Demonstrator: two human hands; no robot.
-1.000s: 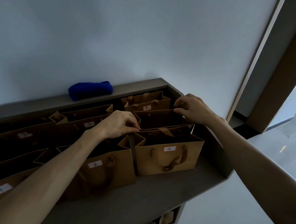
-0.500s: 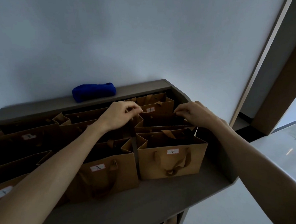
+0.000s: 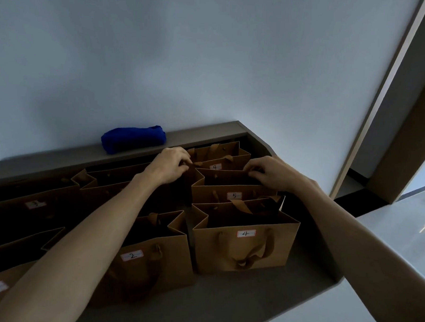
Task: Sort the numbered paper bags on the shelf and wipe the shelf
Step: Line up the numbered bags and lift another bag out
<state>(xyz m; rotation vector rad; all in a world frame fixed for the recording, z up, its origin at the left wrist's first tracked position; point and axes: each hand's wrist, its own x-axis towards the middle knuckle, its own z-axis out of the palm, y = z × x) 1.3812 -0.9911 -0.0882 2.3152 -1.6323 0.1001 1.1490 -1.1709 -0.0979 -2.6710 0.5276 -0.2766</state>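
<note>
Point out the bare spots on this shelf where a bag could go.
Bare shelf runs along the front edge before bag 4 and bag 2. The back ledge right of the blue cloth is bare. Elsewhere bags crowd together.

seven paper bags (image 3: 241,246), one blue cloth (image 3: 133,139)

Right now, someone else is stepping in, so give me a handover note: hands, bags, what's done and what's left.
Left hand and right hand each pinch the top rim of the brown paper bag labelled 5.
It stands between bag 9 behind and bag 4 in front; bag 2 is left of 4.
Sorting is under way.
The folded blue cloth lies untouched on the grey shelf's back ledge; wiping remains.
</note>
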